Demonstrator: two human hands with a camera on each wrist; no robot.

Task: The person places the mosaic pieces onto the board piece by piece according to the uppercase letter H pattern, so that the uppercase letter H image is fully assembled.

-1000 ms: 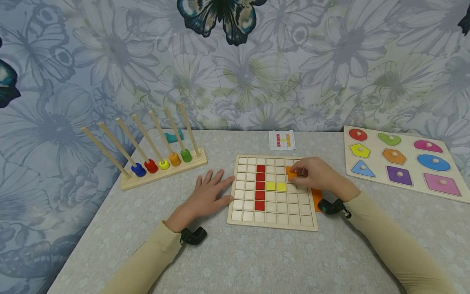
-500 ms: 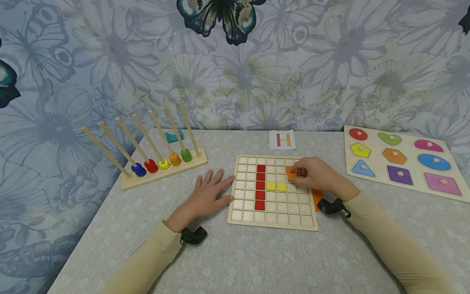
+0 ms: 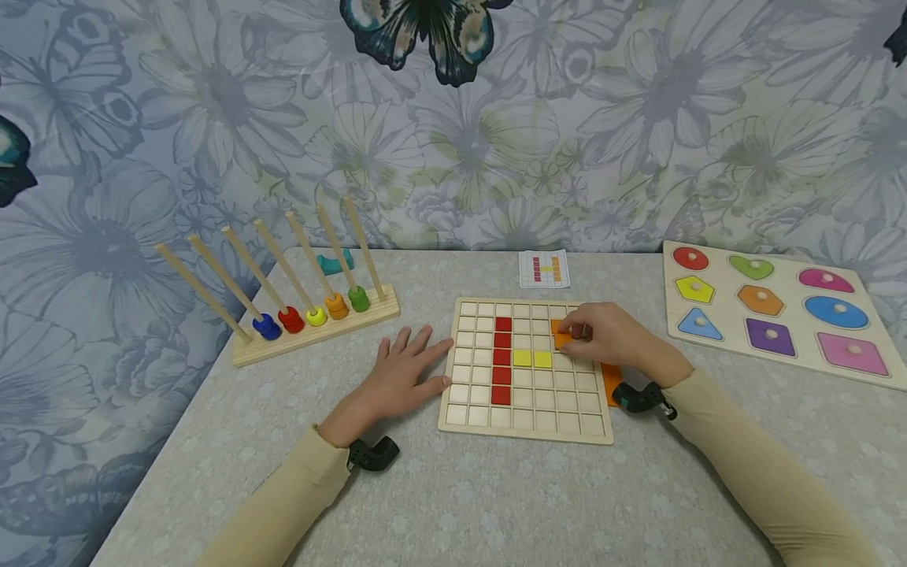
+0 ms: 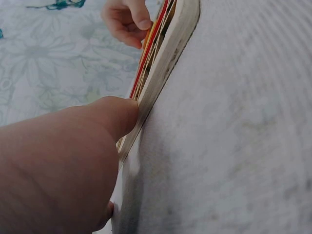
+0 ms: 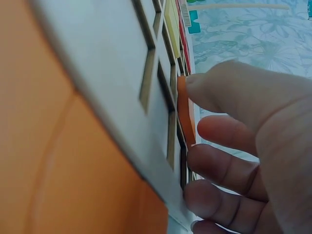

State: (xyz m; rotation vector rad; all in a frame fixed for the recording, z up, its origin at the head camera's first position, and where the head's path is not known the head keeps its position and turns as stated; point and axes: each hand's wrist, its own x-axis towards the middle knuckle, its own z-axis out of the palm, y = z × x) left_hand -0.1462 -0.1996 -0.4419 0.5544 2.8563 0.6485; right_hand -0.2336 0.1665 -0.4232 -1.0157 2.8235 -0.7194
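Note:
A square wooden grid board (image 3: pixel 524 425) lies on the table between the hands. It holds a column of several red tiles (image 3: pixel 501 357) and two yellow tiles (image 3: pixel 532 359) in a row beside it. The right hand (image 3: pixel 612 339) reaches over the board's right part and pinches an orange tile (image 5: pixel 185 107) between thumb and fingers, low over the cells; its fingers partly cover the tile in the head view. Flat on the table, the left hand (image 3: pixel 397 378) has spread fingers, with thumb and index tip at the board's left edge.
An orange piece (image 3: pixel 611 386) juts from beside the board's right edge. Behind the board lies a small pattern card (image 3: pixel 544 270). A peg stand (image 3: pixel 319 327) with coloured rings is at left, a teal object (image 3: pixel 335 263) behind it. A knobbed shape board (image 3: pixel 786 311) lies at right.

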